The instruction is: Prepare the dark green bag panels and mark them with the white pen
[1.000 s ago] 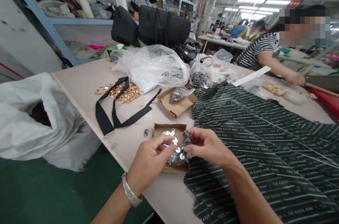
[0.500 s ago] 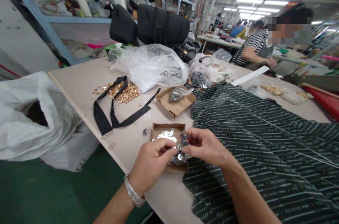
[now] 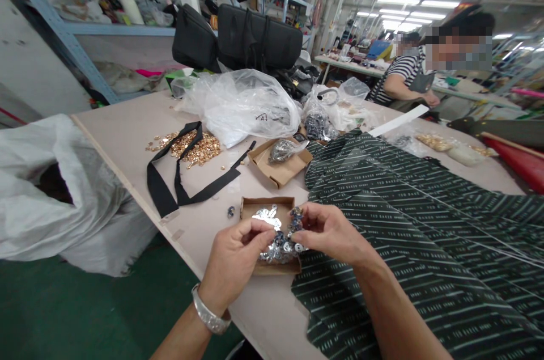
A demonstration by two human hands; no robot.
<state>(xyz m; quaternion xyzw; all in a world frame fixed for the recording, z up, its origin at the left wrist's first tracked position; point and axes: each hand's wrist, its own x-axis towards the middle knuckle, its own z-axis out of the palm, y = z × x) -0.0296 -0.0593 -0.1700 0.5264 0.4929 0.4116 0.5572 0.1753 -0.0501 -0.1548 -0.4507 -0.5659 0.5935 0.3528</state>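
Note:
My right hand (image 3: pixel 338 233) pinches a short stack of small shiny metal snap fasteners (image 3: pixel 296 219) between thumb and fingers, above the right side of an open cardboard box (image 3: pixel 267 201). To its left, my left hand (image 3: pixel 236 255) has thumb and forefinger closed over the box; a tiny piece may be at the fingertips, too small to make out. Loose silver metal discs with holes (image 3: pixel 267 215) lie inside the box, partly hidden by both hands. One small metal fastener (image 3: pixel 230 212) sits on the table just left of the box.
Dark green printed fabric (image 3: pixel 408 224) covers the table's right side. Behind the box are a second cardboard box (image 3: pixel 278 178) with a bagged lump, black strap (image 3: pixel 212 185), gold metal pieces (image 3: pixel 199 150) and plastic bags (image 3: pixel 242 105). A white sack (image 3: pixel 102 195) stands left; a co-worker (image 3: pixel 403 85) sits beyond.
My left hand has moved slightly left, away from the stack, widening the gap between my hands. My right hand still holds the stack. The view has shifted a little.

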